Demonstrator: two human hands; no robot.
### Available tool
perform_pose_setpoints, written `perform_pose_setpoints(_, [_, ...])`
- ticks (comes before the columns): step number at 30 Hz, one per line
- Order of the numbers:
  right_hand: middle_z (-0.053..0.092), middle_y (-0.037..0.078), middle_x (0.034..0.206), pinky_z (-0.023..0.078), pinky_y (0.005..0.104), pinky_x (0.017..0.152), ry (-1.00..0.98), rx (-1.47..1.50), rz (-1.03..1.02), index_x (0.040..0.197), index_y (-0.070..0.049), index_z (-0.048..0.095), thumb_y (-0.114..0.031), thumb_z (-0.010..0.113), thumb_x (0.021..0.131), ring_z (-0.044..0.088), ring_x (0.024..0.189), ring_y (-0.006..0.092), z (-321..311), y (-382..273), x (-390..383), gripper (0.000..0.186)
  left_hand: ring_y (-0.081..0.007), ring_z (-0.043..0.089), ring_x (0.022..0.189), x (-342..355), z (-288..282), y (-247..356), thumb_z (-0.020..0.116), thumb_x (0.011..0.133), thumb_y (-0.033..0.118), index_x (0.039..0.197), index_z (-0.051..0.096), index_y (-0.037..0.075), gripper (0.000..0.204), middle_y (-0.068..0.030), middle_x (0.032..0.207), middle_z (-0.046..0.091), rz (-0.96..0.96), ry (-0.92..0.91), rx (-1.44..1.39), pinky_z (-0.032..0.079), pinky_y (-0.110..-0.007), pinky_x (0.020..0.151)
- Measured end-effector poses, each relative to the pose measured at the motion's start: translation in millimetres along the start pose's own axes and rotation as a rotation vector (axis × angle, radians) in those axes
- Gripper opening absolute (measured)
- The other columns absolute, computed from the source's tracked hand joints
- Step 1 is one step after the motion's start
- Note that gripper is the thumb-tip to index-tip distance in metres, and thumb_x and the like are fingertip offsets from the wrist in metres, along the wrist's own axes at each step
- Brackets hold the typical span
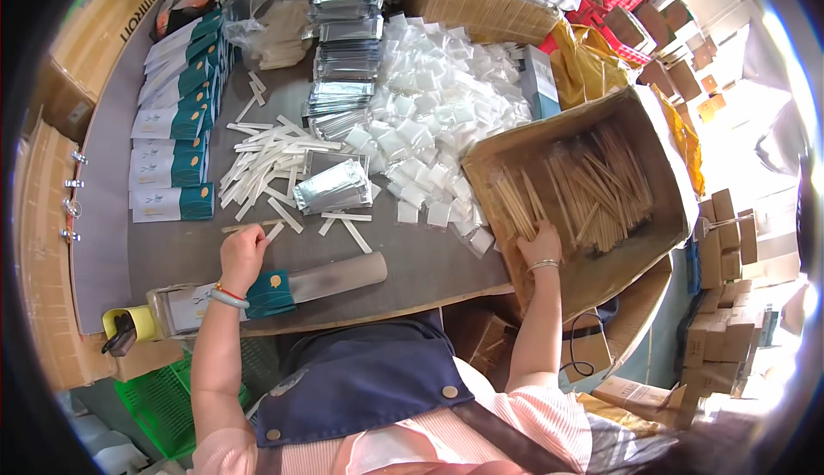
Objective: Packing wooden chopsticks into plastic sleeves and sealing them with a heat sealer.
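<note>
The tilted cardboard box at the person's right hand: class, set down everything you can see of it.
The cardboard box is brown, open-topped and shallow, with worn, creased walls. It is tipped up, its open face turned toward the person, its lower edge at the grey table's right end. Inside lie loose heaps of thin, pale wooden sticks, mostly lengthwise. The right hand, with a bangle at its wrist, reaches into the near corner and touches the sticks. Small white sachets lie piled against its left wall.

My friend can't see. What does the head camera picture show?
A person's right hand reaches into a tilted cardboard box of wooden sticks, while the left hand touches white paper strips on a grey table. Clear packets, silver pouches and teal-and-white sleeves lie behind.
</note>
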State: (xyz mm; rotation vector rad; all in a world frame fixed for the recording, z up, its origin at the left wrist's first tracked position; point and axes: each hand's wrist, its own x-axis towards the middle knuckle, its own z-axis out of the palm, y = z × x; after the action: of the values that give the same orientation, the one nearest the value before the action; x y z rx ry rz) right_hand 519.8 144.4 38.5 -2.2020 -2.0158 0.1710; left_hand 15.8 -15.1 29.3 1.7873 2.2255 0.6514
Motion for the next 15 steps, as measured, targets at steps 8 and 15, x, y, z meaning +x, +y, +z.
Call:
perform_pose_setpoints(8, [0.059,0.026,0.098,0.046,0.0468,0.082,0.023,0.051,0.05,0.099,0.002,0.055,-0.017,0.063,0.07,0.057,0.093,0.0408,-1.5,-5.2,-7.9,0.035,-0.0307,0.061,0.066,-3.9,-11.0,11.6,0.065,0.076,0.002,0.086,0.061,0.003,0.012,-0.0134,0.07,0.061,0.039,0.074,-0.176,0.047,-0.037,0.06])
perform_pose_setpoints(15, [0.058,0.023,0.082,0.046,0.0441,0.068,0.178,0.33,-0.109,0.094,0.002,0.05,-0.007,0.056,0.078,0.057,0.076,0.0414,-17.4,-42.5,-13.8,0.018,-0.0283,0.059,0.068,42.0,4.8,59.3,0.062,0.08,-0.001,0.082,0.056,-0.001,0.006,-0.0132,0.078,0.057,0.172,0.09,-0.326,0.047,-0.033,0.06])
